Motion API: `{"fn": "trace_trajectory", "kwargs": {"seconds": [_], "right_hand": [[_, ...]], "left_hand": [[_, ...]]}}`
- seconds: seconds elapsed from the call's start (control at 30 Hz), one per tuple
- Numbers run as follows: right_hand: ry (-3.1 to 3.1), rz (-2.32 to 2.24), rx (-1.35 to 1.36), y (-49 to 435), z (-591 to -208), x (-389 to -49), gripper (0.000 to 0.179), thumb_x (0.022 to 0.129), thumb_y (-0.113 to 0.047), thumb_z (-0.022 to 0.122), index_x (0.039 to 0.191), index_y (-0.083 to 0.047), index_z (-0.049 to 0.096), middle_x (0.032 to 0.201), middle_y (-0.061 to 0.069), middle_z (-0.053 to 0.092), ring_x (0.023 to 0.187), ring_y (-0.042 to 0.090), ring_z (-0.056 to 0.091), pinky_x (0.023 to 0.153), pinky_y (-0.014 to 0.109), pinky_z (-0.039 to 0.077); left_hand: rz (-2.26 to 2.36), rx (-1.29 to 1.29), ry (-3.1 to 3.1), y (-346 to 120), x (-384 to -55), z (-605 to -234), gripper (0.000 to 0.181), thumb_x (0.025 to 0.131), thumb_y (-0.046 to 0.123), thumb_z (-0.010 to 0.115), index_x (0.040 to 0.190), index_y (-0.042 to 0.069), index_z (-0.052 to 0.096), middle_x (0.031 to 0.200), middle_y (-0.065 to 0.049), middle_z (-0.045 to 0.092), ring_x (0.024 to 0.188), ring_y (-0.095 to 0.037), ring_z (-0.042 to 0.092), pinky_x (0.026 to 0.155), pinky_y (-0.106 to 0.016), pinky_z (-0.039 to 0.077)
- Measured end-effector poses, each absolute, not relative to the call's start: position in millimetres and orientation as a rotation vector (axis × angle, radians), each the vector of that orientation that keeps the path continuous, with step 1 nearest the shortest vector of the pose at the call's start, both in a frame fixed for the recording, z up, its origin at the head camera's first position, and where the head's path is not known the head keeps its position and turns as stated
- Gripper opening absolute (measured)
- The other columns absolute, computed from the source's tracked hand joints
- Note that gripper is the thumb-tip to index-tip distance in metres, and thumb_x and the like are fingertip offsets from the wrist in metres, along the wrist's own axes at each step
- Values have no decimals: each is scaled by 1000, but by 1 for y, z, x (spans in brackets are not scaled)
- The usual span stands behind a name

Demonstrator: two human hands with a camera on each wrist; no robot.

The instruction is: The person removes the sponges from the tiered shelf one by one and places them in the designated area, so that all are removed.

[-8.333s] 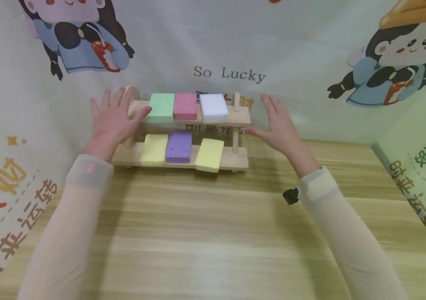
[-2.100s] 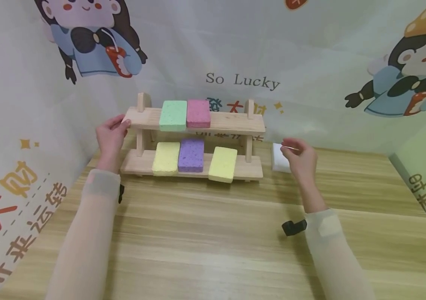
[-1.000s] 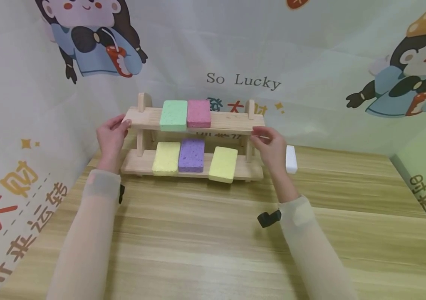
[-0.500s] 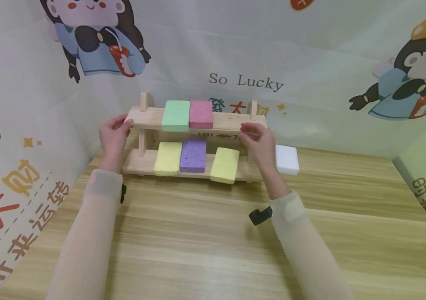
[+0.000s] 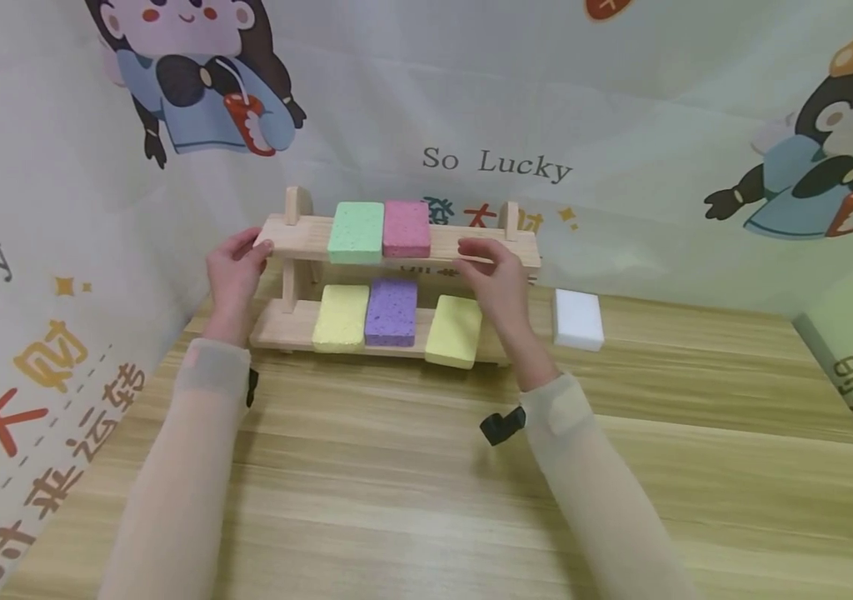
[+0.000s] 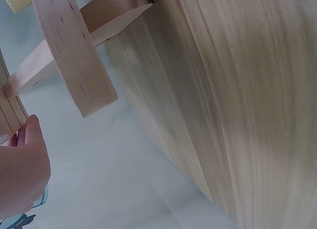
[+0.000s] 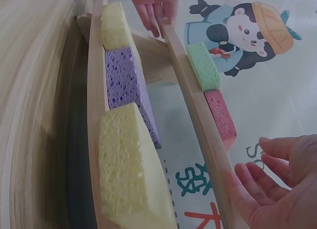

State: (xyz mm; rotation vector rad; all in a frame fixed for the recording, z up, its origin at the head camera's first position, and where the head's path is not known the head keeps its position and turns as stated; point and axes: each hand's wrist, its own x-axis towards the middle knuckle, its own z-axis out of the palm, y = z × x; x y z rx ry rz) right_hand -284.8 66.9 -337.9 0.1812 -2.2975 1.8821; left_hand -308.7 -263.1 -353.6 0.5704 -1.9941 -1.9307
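A two-tier wooden rack (image 5: 488, 243) stands before the printed backdrop. My left hand (image 5: 235, 279) grips the left end of its upper board, thumb in front; the left wrist view shows the fingers at that board's end. On the upper board lie a green sponge (image 5: 356, 232) and a pink sponge (image 5: 407, 228), side by side. My right hand (image 5: 500, 287) is just right of the pink sponge at the board's front edge, fingers loosely bent, thumb apart, nothing between them. The lower board carries a yellow sponge (image 5: 341, 317), a purple sponge (image 7: 124, 80) and a second yellow sponge (image 7: 129, 164).
A white sponge (image 5: 578, 319) lies flat on the wooden table (image 5: 411, 467), right of the rack. The second yellow sponge sits askew, jutting over the lower board's front edge. Printed cloth (image 5: 366, 100) rises behind the rack and on both sides.
The white sponge has gone from the upper board to the table at the right. My left hand has taken hold of the rack's end. Lately my right hand moved left toward the pink sponge.
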Motion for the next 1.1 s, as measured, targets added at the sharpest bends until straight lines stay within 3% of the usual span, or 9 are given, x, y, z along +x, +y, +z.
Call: {"fn": "trace_trajectory", "kwargs": {"seconds": [0.17, 0.57, 0.83, 1.1], "right_hand": [[-2339, 1842, 185, 59, -338, -286, 34, 92, -11, 71, 125, -5, 65, 130, 11, 67, 116, 27, 66, 98, 31, 55], [-2275, 1928, 199, 42, -340, -292, 33, 93, -9, 69, 125, -2, 64, 131, 14, 65, 116, 29, 67, 92, 35, 59], [-2256, 1915, 170, 36, -340, -294, 33, 93, -9, 69, 125, -3, 65, 130, 13, 66, 114, 28, 68, 87, 27, 60], [-2208, 1842, 198, 28, -342, -300, 32, 90, -7, 73, 121, -1, 67, 125, 16, 69, 113, 28, 69, 91, 28, 58]], "left_hand": [[-1944, 572, -1981, -263, -309, -355, 46, 97, 19, 65, 141, 10, 56, 148, -11, 54, 115, -9, 59, 108, -26, 47], [-1948, 580, -1963, -263, -310, -356, 46, 97, 19, 65, 141, 10, 57, 148, -10, 55, 118, -9, 59, 109, -26, 46], [-1946, 593, -1987, -265, -310, -358, 46, 97, 22, 65, 142, 13, 56, 149, -8, 54, 125, -12, 57, 110, -26, 45], [-1930, 572, -1976, -266, -311, -358, 45, 97, 21, 66, 140, 11, 57, 147, -9, 56, 118, -9, 59, 109, -27, 47]]}}
